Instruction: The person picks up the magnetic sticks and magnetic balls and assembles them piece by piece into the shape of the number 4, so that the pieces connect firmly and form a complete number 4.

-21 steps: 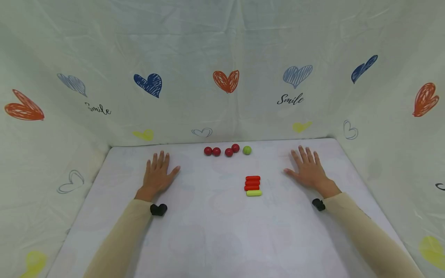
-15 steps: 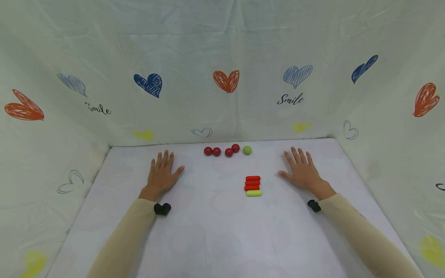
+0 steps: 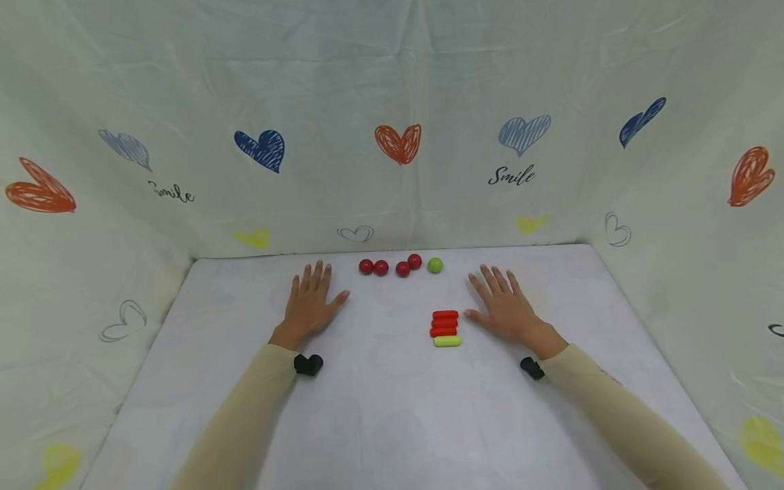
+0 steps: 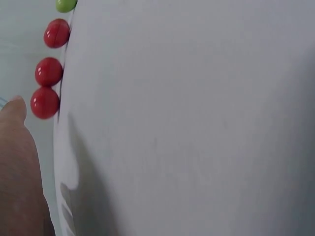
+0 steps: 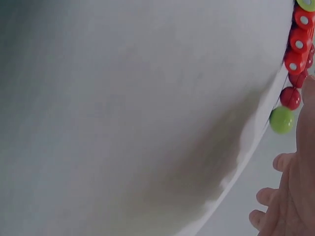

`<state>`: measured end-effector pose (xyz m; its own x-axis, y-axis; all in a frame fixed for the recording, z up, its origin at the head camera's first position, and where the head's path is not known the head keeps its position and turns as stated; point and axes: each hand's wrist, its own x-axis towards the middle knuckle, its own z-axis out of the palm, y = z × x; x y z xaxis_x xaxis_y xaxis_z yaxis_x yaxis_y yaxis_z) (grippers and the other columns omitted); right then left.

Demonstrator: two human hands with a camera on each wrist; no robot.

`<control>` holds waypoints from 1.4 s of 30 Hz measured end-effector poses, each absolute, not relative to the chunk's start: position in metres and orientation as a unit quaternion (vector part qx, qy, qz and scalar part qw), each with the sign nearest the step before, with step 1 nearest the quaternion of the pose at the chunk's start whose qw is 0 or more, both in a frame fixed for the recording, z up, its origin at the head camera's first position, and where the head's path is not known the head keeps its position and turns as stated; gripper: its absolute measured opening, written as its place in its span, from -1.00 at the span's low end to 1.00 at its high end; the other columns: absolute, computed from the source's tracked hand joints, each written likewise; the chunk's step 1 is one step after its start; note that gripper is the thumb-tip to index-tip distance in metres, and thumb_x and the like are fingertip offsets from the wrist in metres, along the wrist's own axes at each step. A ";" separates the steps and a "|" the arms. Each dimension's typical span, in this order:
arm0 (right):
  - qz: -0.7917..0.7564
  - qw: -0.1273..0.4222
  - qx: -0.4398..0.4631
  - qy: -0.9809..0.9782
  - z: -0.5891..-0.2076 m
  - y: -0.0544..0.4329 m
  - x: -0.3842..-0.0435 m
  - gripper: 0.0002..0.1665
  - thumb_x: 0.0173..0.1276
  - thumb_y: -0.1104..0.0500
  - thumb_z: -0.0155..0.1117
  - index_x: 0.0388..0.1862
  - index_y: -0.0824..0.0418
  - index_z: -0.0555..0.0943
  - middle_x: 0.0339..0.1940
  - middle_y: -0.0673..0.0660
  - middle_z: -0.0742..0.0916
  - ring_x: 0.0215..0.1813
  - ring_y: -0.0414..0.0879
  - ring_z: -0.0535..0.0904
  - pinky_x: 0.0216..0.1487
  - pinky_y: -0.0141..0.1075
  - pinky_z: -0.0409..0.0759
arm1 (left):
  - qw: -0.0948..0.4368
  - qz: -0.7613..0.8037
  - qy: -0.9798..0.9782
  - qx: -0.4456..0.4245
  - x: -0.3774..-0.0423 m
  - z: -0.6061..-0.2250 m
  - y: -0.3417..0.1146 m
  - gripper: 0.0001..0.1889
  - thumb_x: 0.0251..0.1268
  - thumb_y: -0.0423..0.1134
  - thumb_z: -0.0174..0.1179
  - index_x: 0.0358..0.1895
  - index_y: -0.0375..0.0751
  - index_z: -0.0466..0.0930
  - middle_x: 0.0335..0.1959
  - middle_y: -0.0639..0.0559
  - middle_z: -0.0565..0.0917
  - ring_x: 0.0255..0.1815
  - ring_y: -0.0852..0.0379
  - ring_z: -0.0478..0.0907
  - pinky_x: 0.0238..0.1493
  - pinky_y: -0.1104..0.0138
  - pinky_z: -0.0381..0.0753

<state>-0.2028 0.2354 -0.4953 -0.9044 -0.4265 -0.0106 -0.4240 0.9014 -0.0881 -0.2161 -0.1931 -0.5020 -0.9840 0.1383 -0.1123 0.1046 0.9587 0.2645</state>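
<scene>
In the head view several red balls (image 3: 381, 267) lie along the table's back edge, with a green ball (image 3: 435, 265) at their right end. Nearer the middle, 3 short red sticks (image 3: 444, 323) lie side by side, and a yellow-green stick (image 3: 447, 341) lies just in front of them. My left hand (image 3: 310, 304) is spread palm down over the table, left of the balls, holding nothing. To the right of the sticks is my right hand (image 3: 507, 309), also spread and holding nothing; its thumb points at the red sticks, a small gap away.
The white table (image 3: 392, 415) is enclosed at the back and sides by a pale cloth (image 3: 331, 82) printed with hearts and the word Smile. A black heart-shaped piece (image 3: 308, 365) sits at the left wrist, and a similar black piece (image 3: 531, 368) at the right.
Both hands have moved inward, the left one to the right and the right one to the left, closer to the balls and sticks. The balls and sticks stay where they were.
</scene>
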 end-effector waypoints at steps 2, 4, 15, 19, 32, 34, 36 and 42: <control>-0.039 0.013 -0.227 0.973 -0.496 0.231 -0.202 0.01 0.54 -0.21 0.24 0.72 0.27 0.13 0.73 0.42 0.13 0.72 0.40 -0.02 0.67 0.29 -0.21 | 0.067 0.128 0.987 0.064 -0.218 -0.503 -0.186 -0.06 0.65 0.28 -0.12 0.73 -0.28 -0.23 0.76 -0.25 -0.26 0.76 -0.26 -0.40 0.68 -0.12 -0.45; -0.040 0.009 -0.234 0.971 -0.495 0.226 -0.201 0.00 0.54 -0.20 0.25 0.72 0.27 0.15 0.72 0.42 0.15 0.71 0.40 0.01 0.67 0.29 -0.18 | 0.067 0.130 0.987 0.068 -0.220 -0.504 -0.180 -0.06 0.64 0.28 -0.10 0.74 -0.26 -0.22 0.77 -0.24 -0.24 0.77 -0.25 -0.39 0.68 -0.12 -0.44; -0.036 0.008 -0.261 0.965 -0.495 0.208 -0.199 -0.10 0.58 -0.16 0.24 0.69 0.24 0.23 0.69 0.37 0.27 0.68 0.35 0.15 0.66 0.29 -0.06 | 0.064 0.145 0.983 0.088 -0.226 -0.501 -0.153 -0.08 0.63 0.26 -0.06 0.75 -0.22 -0.18 0.77 -0.21 -0.18 0.77 -0.25 -0.30 0.69 -0.12 -0.37; -0.034 0.001 -0.271 0.962 -0.494 0.204 -0.198 -0.15 0.58 -0.13 0.25 0.67 0.22 0.28 0.66 0.36 0.34 0.64 0.34 0.24 0.65 0.29 0.00 | 0.058 0.145 0.983 0.096 -0.230 -0.501 -0.147 -0.09 0.64 0.26 -0.07 0.75 -0.21 -0.17 0.77 -0.21 -0.16 0.77 -0.26 -0.27 0.70 -0.12 -0.33; -0.044 -0.001 -0.293 0.955 -0.488 0.197 -0.199 -0.31 0.55 -0.02 0.35 0.56 0.14 0.46 0.52 0.25 0.53 0.55 0.19 0.39 0.60 0.26 0.16 | 0.048 0.162 0.980 0.109 -0.234 -0.499 -0.132 -0.15 0.67 0.16 -0.04 0.74 -0.24 -0.13 0.76 -0.26 -0.07 0.75 -0.31 -0.15 0.69 -0.15 -0.20; -0.048 0.000 -0.296 0.954 -0.488 0.197 -0.199 -0.34 0.54 -0.01 0.36 0.53 0.13 0.49 0.50 0.23 0.55 0.54 0.16 0.41 0.60 0.24 0.19 | 0.041 0.160 0.980 0.114 -0.235 -0.499 -0.131 -0.16 0.68 0.14 -0.03 0.74 -0.24 -0.12 0.75 -0.26 -0.05 0.75 -0.31 -0.12 0.69 -0.16 -0.17; -0.058 0.000 -0.300 0.952 -0.488 0.196 -0.200 -0.38 0.53 0.02 0.38 0.49 0.13 0.53 0.46 0.22 0.59 0.51 0.15 0.44 0.59 0.22 0.22 | 0.036 0.155 0.980 0.118 -0.236 -0.499 -0.129 -0.18 0.68 0.11 -0.03 0.74 -0.23 -0.11 0.75 -0.26 -0.02 0.74 -0.31 -0.09 0.69 -0.16 -0.14; -0.072 -0.010 -0.317 0.946 -0.487 0.195 -0.200 -0.54 0.52 0.09 0.39 0.34 0.13 0.65 0.33 0.19 0.66 0.41 0.12 0.51 0.54 0.16 0.32 | 0.011 0.145 0.982 0.119 -0.237 -0.499 -0.124 -0.27 0.68 0.00 0.05 0.71 -0.22 0.06 0.70 -0.27 0.13 0.69 -0.30 0.09 0.65 -0.15 0.03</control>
